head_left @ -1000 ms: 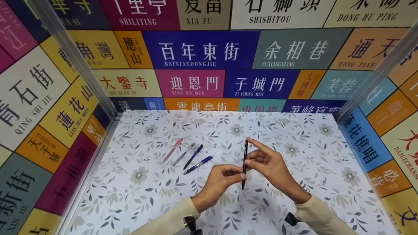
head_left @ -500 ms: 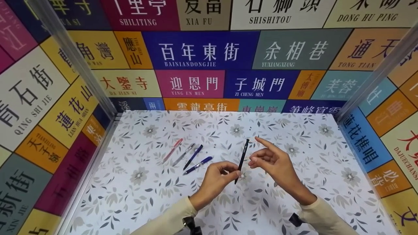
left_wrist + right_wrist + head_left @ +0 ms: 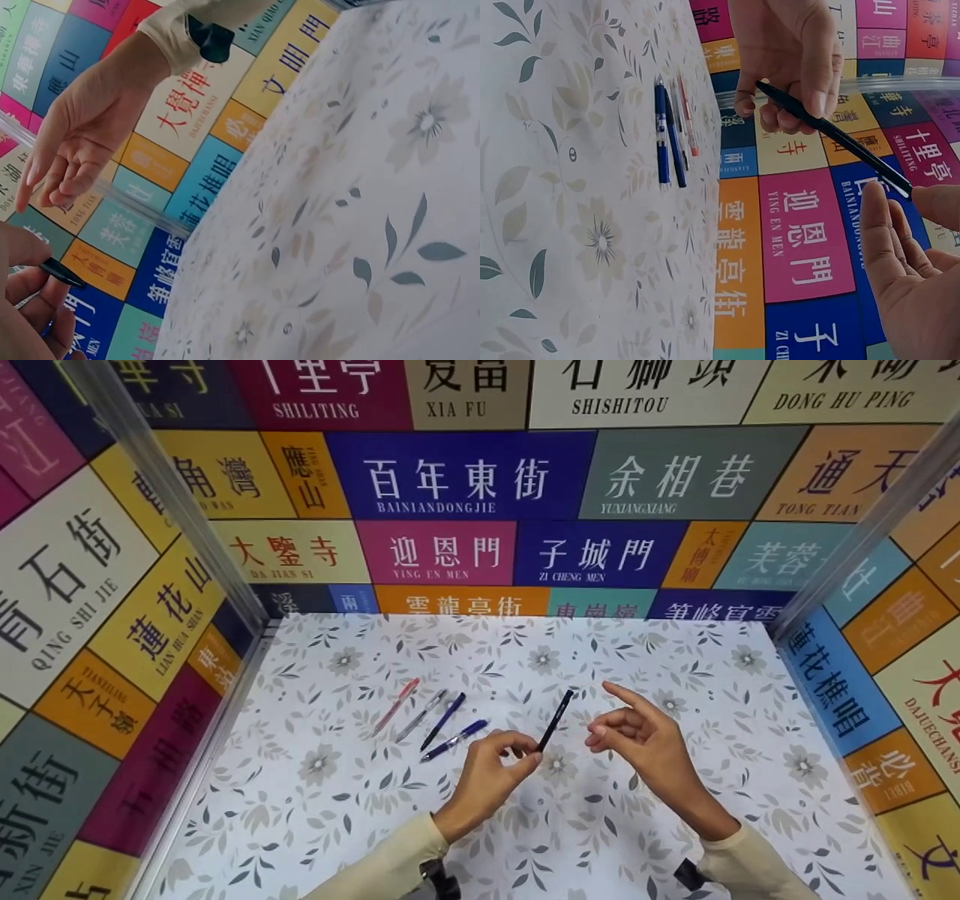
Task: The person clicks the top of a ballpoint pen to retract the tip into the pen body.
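Note:
My left hand (image 3: 491, 776) pinches a black pen (image 3: 556, 720) near its lower end, between thumb and fingers. The pen slants up and to the right, raised over the table. In the left wrist view only the dark tip of the pen (image 3: 64, 274) pokes out past the thumb. My right hand (image 3: 645, 750) is apart from the pen, to its right, index finger pointing up and the other fingers loosely bent around nothing. From the right wrist, the pen (image 3: 840, 139) stretches from the left hand toward the right thumb, overlapping the right hand's outline there.
Left of my hands lie a pink pen (image 3: 396, 706), a grey clear pen (image 3: 421, 715), a dark blue pen (image 3: 444, 720) and a blue pen with a clip (image 3: 454, 740). A white floral cloth (image 3: 322, 825) covers the table. Sign-printed walls (image 3: 465, 472) enclose it on three sides.
My right hand has let go of the pen and drawn away to the right. The left hand has shifted slightly left, and the pen leans further right than before.

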The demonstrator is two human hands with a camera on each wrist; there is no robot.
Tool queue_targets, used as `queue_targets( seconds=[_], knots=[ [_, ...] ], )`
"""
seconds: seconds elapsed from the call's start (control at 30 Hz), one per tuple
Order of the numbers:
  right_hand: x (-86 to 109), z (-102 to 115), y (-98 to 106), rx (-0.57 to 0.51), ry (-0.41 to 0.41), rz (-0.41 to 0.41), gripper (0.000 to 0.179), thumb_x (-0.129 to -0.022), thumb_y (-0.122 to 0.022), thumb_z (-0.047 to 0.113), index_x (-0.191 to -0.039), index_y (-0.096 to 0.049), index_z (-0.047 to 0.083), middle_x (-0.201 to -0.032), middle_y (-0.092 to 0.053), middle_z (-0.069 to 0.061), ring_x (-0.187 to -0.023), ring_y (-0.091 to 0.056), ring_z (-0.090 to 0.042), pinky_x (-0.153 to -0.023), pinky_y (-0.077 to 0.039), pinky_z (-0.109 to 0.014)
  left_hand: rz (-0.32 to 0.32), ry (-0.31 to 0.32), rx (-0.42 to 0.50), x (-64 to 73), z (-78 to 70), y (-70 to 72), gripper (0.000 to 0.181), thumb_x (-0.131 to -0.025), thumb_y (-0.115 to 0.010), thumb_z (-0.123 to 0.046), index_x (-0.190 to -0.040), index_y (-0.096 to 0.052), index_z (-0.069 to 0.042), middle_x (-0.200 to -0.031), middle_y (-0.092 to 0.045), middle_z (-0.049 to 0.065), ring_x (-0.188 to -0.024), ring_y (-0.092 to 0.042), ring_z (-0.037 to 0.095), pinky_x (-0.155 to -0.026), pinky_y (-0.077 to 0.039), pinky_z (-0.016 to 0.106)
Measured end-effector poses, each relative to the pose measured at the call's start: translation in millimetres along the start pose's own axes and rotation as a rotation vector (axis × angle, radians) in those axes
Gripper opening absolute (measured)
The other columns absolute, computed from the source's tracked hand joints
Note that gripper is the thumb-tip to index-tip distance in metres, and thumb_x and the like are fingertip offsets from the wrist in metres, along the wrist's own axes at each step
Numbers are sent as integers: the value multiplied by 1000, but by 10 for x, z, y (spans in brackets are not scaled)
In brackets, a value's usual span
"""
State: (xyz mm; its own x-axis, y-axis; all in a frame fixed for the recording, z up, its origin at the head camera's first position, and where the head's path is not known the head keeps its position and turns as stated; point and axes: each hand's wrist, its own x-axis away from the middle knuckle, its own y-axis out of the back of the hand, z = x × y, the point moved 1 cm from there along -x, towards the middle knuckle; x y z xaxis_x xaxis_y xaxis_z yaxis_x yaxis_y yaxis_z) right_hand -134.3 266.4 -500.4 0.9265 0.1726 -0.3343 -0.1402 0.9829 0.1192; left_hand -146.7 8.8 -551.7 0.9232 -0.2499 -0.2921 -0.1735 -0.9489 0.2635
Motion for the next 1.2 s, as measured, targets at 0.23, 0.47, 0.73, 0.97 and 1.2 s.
queue_targets(
  seconds=[0.23, 0.47, 0.73, 0.97, 1.2],
  knots=[
    [35, -58, 35, -18, 13, -1, 65, -102, -70, -12, -162, -50, 2, -106, -72, -36, -86, -80, -33, -79, -66, -41, -6, -33, -60, 15, 139, 1, 8, -94, -84, -6, -100, -85, -11, -93, -78, -2, -89, -71, 21, -85, -59, 41],
    [80, -96, 20, -25, -19, -15, 65, -101, -71, -12, -161, -51, 1, -106, -72, -35, -87, -80, -32, -78, -66, -40, -22, -12, -127, 38, 338, -1, 9, -92, -84, -5, -99, -85, -11, -91, -77, -3, -88, -70, 22, -83, -59, 42],
    [113, -165, 24, 63, -46, -54, 59, -101, -72, -9, -156, -58, 4, -108, -77, -25, -90, -80, -30, -79, -66, -36, -22, -40, -191, 68, 499, 8, 10, -91, -85, -4, -97, -85, -11, -89, -78, -4, -86, -67, 13, -81, -58, 41],
    [160, -238, 68, 91, -79, -86, 52, -99, -75, -9, -149, -64, 2, -112, -76, -25, -97, -79, -25, -86, -64, -32, -28, -47, -206, 113, 624, 1, 10, -90, -86, -2, -96, -85, -10, -89, -78, -3, -84, -68, 16, -78, -58, 38],
    [233, -315, 131, 114, -120, -131, 45, -97, -79, -8, -140, -69, -1, -117, -73, -28, -104, -78, -21, -89, -62, -29, -34, -77, -225, 134, 709, 4, 9, -89, -86, -2, -94, -84, -10, -87, -78, -2, -84, -70, 23, -78, -56, 33]
  ],
)
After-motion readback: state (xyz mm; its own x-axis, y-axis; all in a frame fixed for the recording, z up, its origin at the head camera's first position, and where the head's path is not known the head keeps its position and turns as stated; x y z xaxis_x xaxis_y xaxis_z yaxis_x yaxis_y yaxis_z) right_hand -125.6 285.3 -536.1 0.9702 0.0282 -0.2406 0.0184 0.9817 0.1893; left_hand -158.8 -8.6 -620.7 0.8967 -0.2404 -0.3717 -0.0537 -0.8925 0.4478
